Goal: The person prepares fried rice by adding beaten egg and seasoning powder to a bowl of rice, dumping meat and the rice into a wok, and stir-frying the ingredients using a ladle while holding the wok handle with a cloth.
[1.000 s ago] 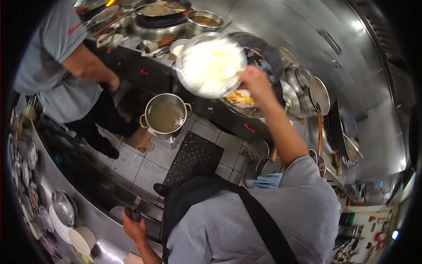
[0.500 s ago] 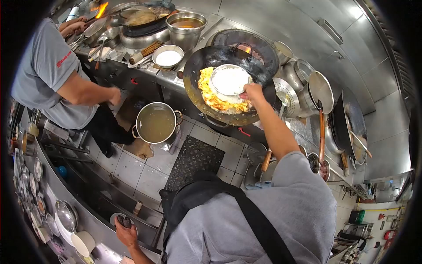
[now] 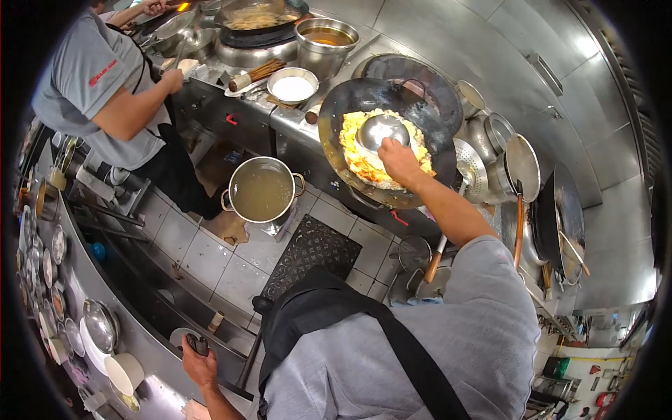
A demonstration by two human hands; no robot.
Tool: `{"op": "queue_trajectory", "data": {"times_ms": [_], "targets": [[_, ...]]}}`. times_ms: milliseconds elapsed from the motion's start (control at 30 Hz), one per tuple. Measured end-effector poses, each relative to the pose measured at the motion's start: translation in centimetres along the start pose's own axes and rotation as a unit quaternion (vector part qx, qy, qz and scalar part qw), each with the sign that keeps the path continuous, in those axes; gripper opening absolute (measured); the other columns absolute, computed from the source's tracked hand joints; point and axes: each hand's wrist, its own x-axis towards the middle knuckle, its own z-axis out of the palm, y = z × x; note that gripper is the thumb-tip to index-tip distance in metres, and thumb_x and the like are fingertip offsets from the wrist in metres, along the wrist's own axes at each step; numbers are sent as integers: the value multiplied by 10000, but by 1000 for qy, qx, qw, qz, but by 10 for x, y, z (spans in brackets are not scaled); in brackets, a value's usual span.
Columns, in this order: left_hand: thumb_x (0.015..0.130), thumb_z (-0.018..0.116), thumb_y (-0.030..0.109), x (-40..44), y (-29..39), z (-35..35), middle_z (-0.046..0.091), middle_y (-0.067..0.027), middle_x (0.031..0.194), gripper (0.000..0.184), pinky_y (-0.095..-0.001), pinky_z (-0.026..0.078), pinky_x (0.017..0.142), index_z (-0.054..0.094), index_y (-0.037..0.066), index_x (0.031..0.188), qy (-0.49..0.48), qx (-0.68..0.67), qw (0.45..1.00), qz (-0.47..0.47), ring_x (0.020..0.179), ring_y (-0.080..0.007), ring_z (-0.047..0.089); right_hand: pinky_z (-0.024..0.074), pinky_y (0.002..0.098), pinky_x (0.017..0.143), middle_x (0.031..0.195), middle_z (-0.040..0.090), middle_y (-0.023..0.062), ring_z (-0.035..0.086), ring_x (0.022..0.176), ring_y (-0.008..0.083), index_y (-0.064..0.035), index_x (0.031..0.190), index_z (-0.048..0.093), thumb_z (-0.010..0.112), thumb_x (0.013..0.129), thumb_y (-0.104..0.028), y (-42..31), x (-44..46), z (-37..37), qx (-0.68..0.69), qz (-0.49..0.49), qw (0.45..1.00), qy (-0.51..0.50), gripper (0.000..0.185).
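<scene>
My right hand (image 3: 397, 162) grips a shiny metal bowl (image 3: 383, 131), turned over so its rounded underside faces up. The bowl sits over yellow and browned cooked egg (image 3: 365, 166) in a large dark wok (image 3: 430, 126). Whatever is under the bowl is hidden, though some white shows in the egg around it. Low in the view, my left hand (image 3: 201, 364) is closed around a small dark object (image 3: 198, 344) whose kind I cannot make out. A round metal dish (image 3: 180, 334) is just beside that hand.
A co-worker (image 3: 105, 84) stands at the range on the left. On the floor is a two-handled pot of cloudy liquid (image 3: 262, 189), near a black mat (image 3: 315, 245). Left of the wok are a bowl of white contents (image 3: 292, 87) and a metal pot (image 3: 325, 59). A perforated skimmer (image 3: 470, 171) lies right.
The metal bowl, upright and full of white rice-like food before, has been turned over onto the egg by my right hand. The co-worker's arm has moved up toward the range.
</scene>
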Motion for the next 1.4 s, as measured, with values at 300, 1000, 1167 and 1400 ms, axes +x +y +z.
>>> {"op": "queue_trajectory", "data": {"times_ms": [300,1000,1167,1400], "targets": [[621,711,75,0,-6,3,619,-237,1155,814,-464,461,908,413,26,1377,7,-22,1000,12,1036,-426,587,508,476,801,1005,621,217,604,970,400,-61,979,621,566,832,-209,130,38,-89,-46,311,920,233,216],[629,774,203,19,-14,-24,633,-175,1003,764,-458,484,810,443,31,1296,-22,-156,987,17,924,-378,614,544,362,702,849,613,48,606,786,181,-89,846,544,605,871,-110,-609,170,-140,799,-91,460,-377,69],[692,731,213,15,-19,-19,638,-166,966,676,-447,490,798,462,56,1293,6,-197,980,18,899,-362,622,526,346,672,874,612,58,609,803,195,-102,893,562,616,877,-150,-735,186,-186,781,-73,449,-427,74],[653,770,230,14,-22,-26,635,-153,1017,747,-438,488,807,454,48,1305,6,-224,974,24,922,-360,618,449,271,518,668,560,38,544,567,126,-105,779,524,581,840,-163,-626,113,-93,746,-131,529,-384,102]]}}
